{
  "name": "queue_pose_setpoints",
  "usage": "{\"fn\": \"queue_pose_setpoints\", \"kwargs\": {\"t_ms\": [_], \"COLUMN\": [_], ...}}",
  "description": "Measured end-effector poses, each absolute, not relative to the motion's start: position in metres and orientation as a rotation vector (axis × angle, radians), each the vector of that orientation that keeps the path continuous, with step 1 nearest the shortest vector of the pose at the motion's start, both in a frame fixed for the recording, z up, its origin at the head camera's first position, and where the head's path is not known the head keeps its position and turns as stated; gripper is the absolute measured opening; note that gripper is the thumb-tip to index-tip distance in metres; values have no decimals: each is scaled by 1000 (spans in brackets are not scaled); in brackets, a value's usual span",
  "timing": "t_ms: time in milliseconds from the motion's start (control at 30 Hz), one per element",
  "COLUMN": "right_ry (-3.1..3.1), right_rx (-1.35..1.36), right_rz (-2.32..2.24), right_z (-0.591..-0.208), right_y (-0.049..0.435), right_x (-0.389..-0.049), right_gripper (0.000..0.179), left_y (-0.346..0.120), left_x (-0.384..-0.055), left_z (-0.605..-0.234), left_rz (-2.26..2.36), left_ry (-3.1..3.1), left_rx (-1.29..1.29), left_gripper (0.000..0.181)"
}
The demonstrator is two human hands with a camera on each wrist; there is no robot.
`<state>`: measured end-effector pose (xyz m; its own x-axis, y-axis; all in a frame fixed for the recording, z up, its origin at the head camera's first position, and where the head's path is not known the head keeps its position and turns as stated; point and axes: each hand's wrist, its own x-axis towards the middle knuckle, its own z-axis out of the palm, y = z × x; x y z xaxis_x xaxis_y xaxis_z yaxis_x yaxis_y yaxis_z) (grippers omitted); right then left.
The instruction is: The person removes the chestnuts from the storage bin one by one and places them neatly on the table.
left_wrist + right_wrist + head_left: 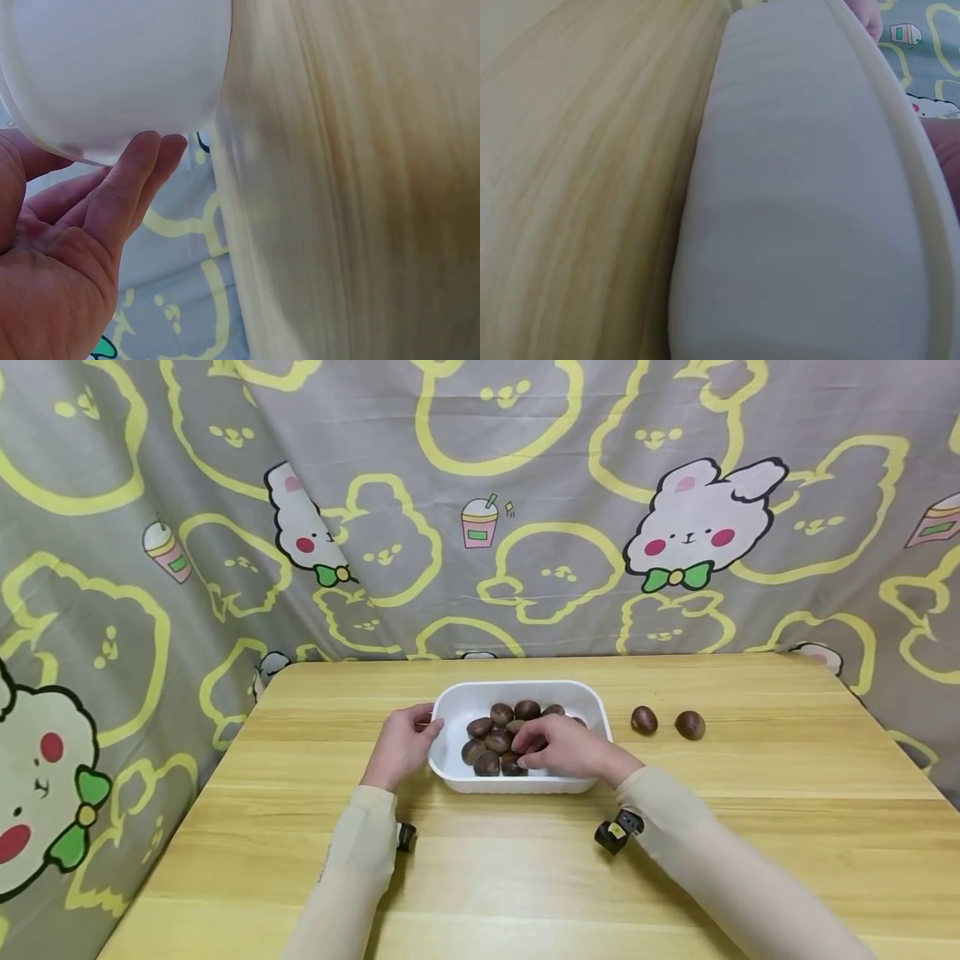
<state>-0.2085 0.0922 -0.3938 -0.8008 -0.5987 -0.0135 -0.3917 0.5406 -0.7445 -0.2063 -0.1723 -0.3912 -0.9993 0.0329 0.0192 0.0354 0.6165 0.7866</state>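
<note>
A white plastic tub [517,785] stands on the wooden table with several brown chestnuts [498,741] inside, mostly in its middle. My left hand [401,743] holds the tub's left end, thumb at the rim and fingers along the outer wall. In the left wrist view the fingertips of that hand [90,217] touch the white wall from outside. My right hand [566,747] reaches over the tub's right front, thumb and fingers curled about a chestnut, partly hiding it. The right wrist view shows mainly the tub's outer side [802,187].
Two loose chestnuts, one nearer [644,720] and one farther right [690,725], lie on the table [495,877] beyond the tub's right end. A grey patterned curtain [555,543] hangs behind and to the left. Each wrist carries a small black camera [612,835].
</note>
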Motion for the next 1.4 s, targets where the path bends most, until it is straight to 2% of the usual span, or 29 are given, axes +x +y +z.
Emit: {"fn": "queue_pose_setpoints", "kwargs": {"t_ms": [200,600,967,1400], "right_ry": [2513,2495,2485,2515], "right_rx": [-894,-1017,-1000,-900], "right_rz": [-1043,-929,-914,-1027], "right_z": [-395,-397,-396,-394], "right_y": [90,89,89,93], "right_x": [-206,-210,-212,-209], "right_gripper": [23,23,19,28], "left_y": [-173,-171,-171,-170], "left_x": [-204,-206,-205,-205], "left_z": [-390,-389,-389,-391], "left_rz": [-1388,-1377,-1363,-1358], "left_ry": [-2822,-2817,-2807,-2809], "left_rx": [-50,-49,-48,-53], "left_gripper": [34,34,33,33]}}
